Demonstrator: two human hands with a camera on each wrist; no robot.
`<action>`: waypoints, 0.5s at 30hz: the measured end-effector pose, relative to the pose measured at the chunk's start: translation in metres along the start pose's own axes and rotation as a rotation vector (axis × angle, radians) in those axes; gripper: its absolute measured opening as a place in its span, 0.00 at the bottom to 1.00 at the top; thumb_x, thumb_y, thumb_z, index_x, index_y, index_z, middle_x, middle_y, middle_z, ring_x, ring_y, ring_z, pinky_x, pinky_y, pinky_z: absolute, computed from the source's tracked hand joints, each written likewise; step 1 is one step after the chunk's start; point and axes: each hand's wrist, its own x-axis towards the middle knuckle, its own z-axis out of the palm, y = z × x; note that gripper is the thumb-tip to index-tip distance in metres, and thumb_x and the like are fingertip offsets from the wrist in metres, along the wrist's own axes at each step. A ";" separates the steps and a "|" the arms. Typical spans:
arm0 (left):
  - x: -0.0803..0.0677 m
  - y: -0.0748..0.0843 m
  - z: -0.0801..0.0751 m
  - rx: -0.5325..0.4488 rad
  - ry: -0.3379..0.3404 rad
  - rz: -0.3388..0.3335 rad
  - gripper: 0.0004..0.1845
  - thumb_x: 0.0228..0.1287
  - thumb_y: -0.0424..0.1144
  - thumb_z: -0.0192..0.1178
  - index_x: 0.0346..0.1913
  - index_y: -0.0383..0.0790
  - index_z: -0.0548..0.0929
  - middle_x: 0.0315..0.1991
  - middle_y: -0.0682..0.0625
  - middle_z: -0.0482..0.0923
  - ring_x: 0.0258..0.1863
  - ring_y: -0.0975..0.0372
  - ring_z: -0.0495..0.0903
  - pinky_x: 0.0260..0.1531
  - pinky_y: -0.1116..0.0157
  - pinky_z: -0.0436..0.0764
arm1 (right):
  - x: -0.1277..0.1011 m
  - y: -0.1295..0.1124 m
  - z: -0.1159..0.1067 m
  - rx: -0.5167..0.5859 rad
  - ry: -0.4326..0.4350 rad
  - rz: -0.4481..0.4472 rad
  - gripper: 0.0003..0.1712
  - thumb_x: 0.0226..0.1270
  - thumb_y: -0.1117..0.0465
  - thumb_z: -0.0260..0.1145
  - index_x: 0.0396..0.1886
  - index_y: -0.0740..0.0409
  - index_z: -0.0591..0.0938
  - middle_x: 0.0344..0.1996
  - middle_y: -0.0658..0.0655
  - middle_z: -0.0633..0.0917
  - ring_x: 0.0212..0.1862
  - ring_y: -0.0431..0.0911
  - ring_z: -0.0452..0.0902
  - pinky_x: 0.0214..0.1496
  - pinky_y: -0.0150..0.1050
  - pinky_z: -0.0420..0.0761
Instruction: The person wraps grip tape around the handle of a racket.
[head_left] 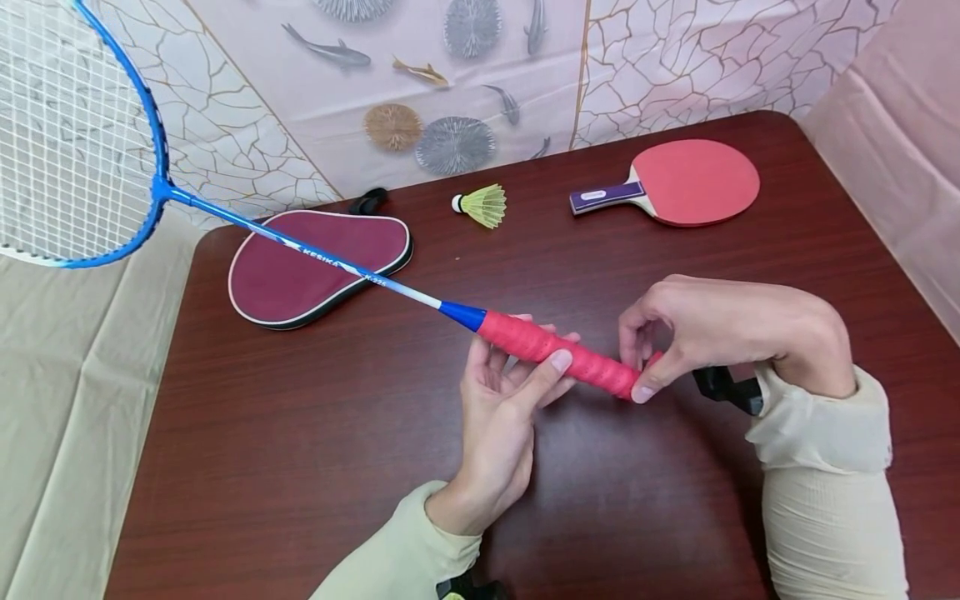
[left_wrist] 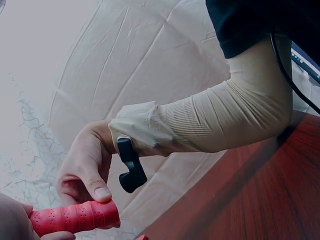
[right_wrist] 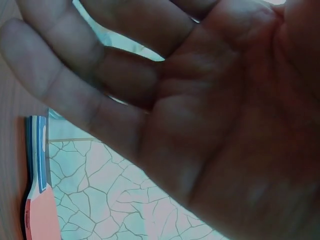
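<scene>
A: Where's the badminton racket [head_left: 315, 250]?

B: Held above the dark red surface [head_left: 315, 467], slanting up toward the far-left corner. Blue-framed strung head past the surface's left edge, red grip [head_left: 558, 354] over its middle.

A: And the left hand [head_left: 502, 408]?

B: Under the red grip, palm up. Fingers behind it, thumb laid across the front, curled round the upper half of the grip.

A: The right hand [head_left: 720, 329]?

B: At the butt end of the red grip. Thumb and fingertips pinching that end, knuckles up. Same pinch seen from the left wrist view: thumb [left_wrist: 97, 187] pressed on the end of the grip [left_wrist: 75, 217]. Right wrist view filled mostly by the palm [right_wrist: 210, 130], so no detail of the pinch there.

A: What else on the surface?

B: Measured from the red grip: a maroon racket cover [head_left: 318, 267] lying flat to the far left, under the shaft. A yellow-green shuttlecock [head_left: 482, 205] straight beyond. A red table tennis paddle [head_left: 675, 185] with a purple handle to the far right, well apart from the other 2.
</scene>
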 end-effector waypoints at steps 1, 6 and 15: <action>0.000 0.000 0.000 0.000 0.008 0.003 0.26 0.59 0.19 0.63 0.58 0.33 0.69 0.52 0.32 0.73 0.52 0.39 0.79 0.43 0.49 0.82 | 0.000 0.001 0.000 -0.003 0.010 -0.021 0.17 0.44 0.38 0.79 0.26 0.38 0.83 0.24 0.42 0.82 0.30 0.41 0.78 0.25 0.37 0.78; 0.001 0.002 0.000 0.014 0.019 0.003 0.26 0.60 0.21 0.64 0.60 0.35 0.70 0.52 0.33 0.72 0.52 0.40 0.79 0.42 0.52 0.83 | 0.001 0.002 0.000 -0.018 0.047 -0.098 0.18 0.46 0.37 0.78 0.26 0.39 0.81 0.23 0.39 0.83 0.30 0.37 0.79 0.32 0.34 0.78; 0.007 0.006 -0.002 0.071 0.008 0.019 0.27 0.62 0.23 0.63 0.62 0.38 0.68 0.53 0.31 0.71 0.53 0.42 0.79 0.44 0.52 0.82 | 0.003 0.005 -0.001 -0.055 0.104 -0.146 0.17 0.48 0.38 0.77 0.28 0.36 0.79 0.23 0.38 0.82 0.27 0.37 0.77 0.27 0.33 0.75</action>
